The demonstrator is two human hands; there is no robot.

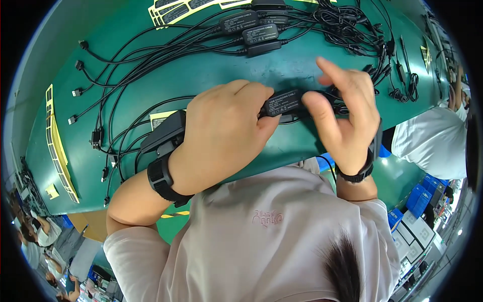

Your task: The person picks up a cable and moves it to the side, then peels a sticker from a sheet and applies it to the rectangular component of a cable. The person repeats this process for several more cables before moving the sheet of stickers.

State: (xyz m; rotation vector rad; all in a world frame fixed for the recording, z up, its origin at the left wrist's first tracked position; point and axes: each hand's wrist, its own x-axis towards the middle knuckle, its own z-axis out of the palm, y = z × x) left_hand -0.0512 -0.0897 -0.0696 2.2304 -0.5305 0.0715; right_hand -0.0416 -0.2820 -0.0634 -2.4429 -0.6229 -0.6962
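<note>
A charging cable with a flat black inline box (283, 103) is in front of me, its printed label facing up. My left hand (226, 118) grips the left end of this box between thumb and curled fingers. My right hand (349, 108) is at the other end with fingers spread; its thumb lies at the box's right edge, and whether it presses there I cannot tell. Black cord coils partly show behind the right thumb. Beneath my left wrist lie more black cables (143, 121) and a piece of yellow label sheet (160, 117).
Across the green table (201, 65), several similar cables with boxes (260, 33) lie bundled, their cords tangled (347, 30) at the far right. Yellow-backed label sheets (56, 146) lie at the left, others (176, 11) at the far edge. A person in white (430, 143) is at the right.
</note>
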